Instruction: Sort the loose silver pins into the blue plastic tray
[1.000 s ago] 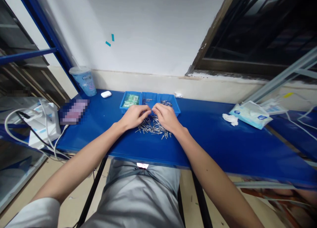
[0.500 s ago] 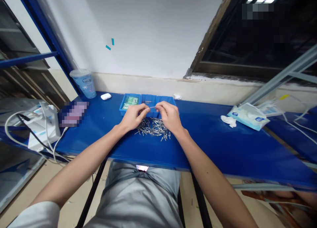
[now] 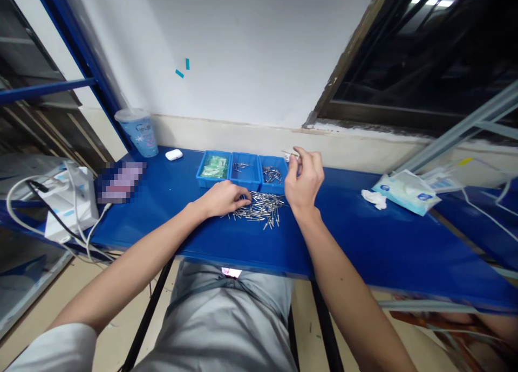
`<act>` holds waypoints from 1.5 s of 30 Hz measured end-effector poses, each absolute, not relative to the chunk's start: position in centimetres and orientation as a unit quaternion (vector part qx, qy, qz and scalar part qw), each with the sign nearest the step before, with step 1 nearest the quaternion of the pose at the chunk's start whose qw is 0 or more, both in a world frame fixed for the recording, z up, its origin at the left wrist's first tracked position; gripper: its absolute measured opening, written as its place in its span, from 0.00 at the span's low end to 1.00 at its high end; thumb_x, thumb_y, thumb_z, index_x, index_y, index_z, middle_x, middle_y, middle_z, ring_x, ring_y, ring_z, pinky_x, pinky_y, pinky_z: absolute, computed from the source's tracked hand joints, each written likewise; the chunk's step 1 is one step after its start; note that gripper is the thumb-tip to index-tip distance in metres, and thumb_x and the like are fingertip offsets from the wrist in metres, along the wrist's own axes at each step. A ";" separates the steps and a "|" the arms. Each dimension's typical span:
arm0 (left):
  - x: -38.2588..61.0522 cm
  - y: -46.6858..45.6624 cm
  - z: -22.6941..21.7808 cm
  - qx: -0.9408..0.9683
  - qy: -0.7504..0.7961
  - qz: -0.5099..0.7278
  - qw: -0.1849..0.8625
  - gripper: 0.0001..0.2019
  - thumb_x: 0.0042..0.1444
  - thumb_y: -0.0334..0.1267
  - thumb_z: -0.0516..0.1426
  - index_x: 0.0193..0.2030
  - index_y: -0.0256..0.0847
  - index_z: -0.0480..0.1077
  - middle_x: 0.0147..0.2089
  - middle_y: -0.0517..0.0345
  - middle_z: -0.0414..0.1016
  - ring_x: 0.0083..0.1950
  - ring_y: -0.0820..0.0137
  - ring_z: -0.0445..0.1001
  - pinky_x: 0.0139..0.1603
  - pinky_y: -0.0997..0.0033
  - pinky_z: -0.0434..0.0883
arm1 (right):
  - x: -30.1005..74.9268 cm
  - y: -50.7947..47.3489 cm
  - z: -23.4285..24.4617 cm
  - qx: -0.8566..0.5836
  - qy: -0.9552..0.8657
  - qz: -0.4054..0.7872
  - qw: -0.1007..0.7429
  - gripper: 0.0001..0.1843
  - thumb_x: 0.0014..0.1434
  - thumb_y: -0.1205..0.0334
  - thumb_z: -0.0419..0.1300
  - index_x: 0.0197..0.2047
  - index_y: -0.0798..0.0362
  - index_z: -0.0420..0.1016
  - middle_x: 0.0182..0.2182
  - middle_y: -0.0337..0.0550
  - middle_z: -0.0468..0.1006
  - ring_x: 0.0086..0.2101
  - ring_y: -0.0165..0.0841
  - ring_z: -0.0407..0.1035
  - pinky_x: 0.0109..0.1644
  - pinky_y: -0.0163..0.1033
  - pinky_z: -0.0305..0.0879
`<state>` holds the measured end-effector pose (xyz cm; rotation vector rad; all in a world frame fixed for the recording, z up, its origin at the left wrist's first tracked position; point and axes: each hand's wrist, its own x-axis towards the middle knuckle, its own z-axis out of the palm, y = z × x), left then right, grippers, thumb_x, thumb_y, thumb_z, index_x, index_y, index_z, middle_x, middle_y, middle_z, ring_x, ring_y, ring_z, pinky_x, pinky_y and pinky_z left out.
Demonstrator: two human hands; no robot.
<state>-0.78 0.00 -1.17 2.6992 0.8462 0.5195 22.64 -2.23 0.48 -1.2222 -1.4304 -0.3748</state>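
A heap of small metal pins (image 3: 259, 206) lies on the blue table (image 3: 364, 237). My left hand (image 3: 224, 198) rests on the left edge of the heap, fingers curled and pinching among the pins. My right hand (image 3: 304, 179) is lifted above the table to the right of the trays, thumb and forefinger pinched on one thin metal pin (image 3: 290, 153). Behind the heap stand three small blue trays: the left tray (image 3: 213, 167) holds green parts, the middle tray (image 3: 244, 168) a few pins, the right tray (image 3: 273, 174) more pins.
A plastic cup (image 3: 138, 131) and a white earbud case (image 3: 174, 155) stand at the back left. A white box with cables (image 3: 65, 202) sits at the left edge. A crumpled tissue (image 3: 374, 198) and a tissue pack (image 3: 407, 191) lie to the right.
My right hand has lifted away from my left hand and moved right and up with a pin in its pinch. My left hand has dropped back onto the heap.
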 end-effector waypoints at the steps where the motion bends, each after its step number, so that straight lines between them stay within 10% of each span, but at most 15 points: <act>1: -0.8 0.1 -1.2 0.931 0.290 0.177 0.131 0.13 0.67 0.45 0.59 0.48 0.43 0.83 0.25 0.57 0.77 0.28 0.65 0.76 0.34 0.69 0.65 | 22.8 -1.9 0.3 -0.529 -0.613 -0.167 0.562 0.20 0.75 0.50 0.50 0.55 0.51 0.78 0.40 0.51 0.75 0.40 0.42 0.74 0.47 0.49 0.70; 12: -0.6 -0.1 -1.6 0.935 0.312 0.140 0.093 0.10 0.67 0.39 0.59 0.46 0.47 0.84 0.30 0.56 0.82 0.30 0.64 0.78 0.33 0.69 0.62 | 21.3 -2.4 0.2 -0.489 -0.720 -0.066 0.488 0.16 0.74 0.57 0.51 0.47 0.50 0.81 0.40 0.48 0.82 0.38 0.39 0.75 0.46 0.45 0.68; 22: -0.7 -0.9 -0.1 0.938 0.303 0.116 0.120 0.19 0.62 0.59 0.63 0.49 0.48 0.83 0.27 0.59 0.79 0.28 0.66 0.76 0.31 0.70 0.60 | 21.1 -2.4 0.0 -0.452 -0.764 -0.043 0.458 0.16 0.75 0.58 0.51 0.45 0.52 0.81 0.39 0.47 0.82 0.38 0.38 0.75 0.45 0.43 0.67; 45: -0.7 -0.9 -0.3 0.932 0.282 0.174 0.150 0.11 0.69 0.41 0.53 0.43 0.40 0.75 0.24 0.62 0.72 0.24 0.71 0.67 0.32 0.70 0.59 | 20.9 -2.4 -0.3 -0.429 -0.800 -0.008 0.419 0.16 0.75 0.58 0.52 0.44 0.52 0.80 0.40 0.48 0.83 0.38 0.38 0.74 0.45 0.43 0.65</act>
